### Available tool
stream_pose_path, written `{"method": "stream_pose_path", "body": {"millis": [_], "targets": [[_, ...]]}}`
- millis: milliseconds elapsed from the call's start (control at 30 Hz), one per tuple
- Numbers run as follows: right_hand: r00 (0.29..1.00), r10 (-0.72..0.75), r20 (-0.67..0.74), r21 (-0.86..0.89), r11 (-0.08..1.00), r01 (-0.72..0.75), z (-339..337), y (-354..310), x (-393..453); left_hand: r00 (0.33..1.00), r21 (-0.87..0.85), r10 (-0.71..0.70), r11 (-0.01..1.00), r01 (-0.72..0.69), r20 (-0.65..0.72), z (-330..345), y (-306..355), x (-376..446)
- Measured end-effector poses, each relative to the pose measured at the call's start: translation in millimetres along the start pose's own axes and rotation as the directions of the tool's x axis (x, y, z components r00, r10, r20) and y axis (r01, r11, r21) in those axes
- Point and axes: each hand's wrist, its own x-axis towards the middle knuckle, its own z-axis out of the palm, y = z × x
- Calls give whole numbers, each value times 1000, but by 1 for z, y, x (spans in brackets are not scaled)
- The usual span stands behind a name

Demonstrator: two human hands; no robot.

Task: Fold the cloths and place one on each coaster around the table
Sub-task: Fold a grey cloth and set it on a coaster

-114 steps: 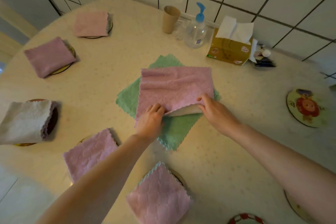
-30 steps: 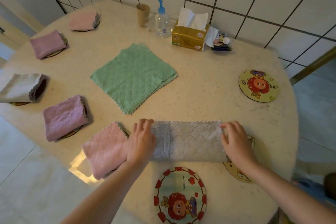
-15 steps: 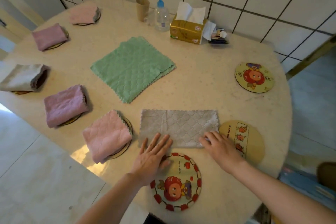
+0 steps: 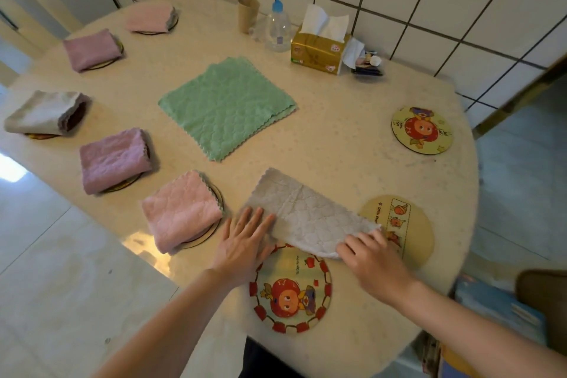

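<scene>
A grey cloth [image 4: 306, 212], folded into a long strip, lies slanted at the table's near edge. My left hand [image 4: 245, 242] rests flat on its left end with fingers spread. My right hand [image 4: 371, 255] pinches its right end. Just below it sits a red-rimmed cartoon coaster [image 4: 291, 291], bare, and to its right a yellow coaster [image 4: 405, 224], also bare. A third bare coaster [image 4: 422, 129] lies at the far right. Green cloths [image 4: 227, 104] lie flat in the middle. Folded cloths sit on coasters along the left: pink [image 4: 181, 212], mauve [image 4: 113, 159], grey [image 4: 43, 113], mauve [image 4: 90, 49], pink [image 4: 148, 17].
By the tiled wall stand a brown cup [image 4: 248, 14], a pump bottle [image 4: 277, 24], a tissue box [image 4: 319, 47] and some small items [image 4: 366, 66]. The table edge [image 4: 472, 193] curves round on the right, with floor beyond.
The grey strip has turned from level to slanted, its right end drawn toward me. My right hand has closed on that end. My left hand slid up onto the left end.
</scene>
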Motion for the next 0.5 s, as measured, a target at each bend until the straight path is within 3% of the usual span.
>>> {"method": "stream_pose_path", "body": {"millis": [133,267,367,500], "targets": [[999,-26,-43,104,994,31,0,-35,-14,995,21,58,998,-60,86,-10,13,7],[995,10,-102,111,994,1,-6,-53,-3,942,-34,328,944,-327,64,-3,49,-13],[994,-43,-98,173,983,60,-17,-65,-4,955,-127,290,947,-295,-59,12,72,-27],[993,-115,-33,332,936,119,-21,-48,-12,965,-162,258,951,-264,-54,24,64,-38]]}}
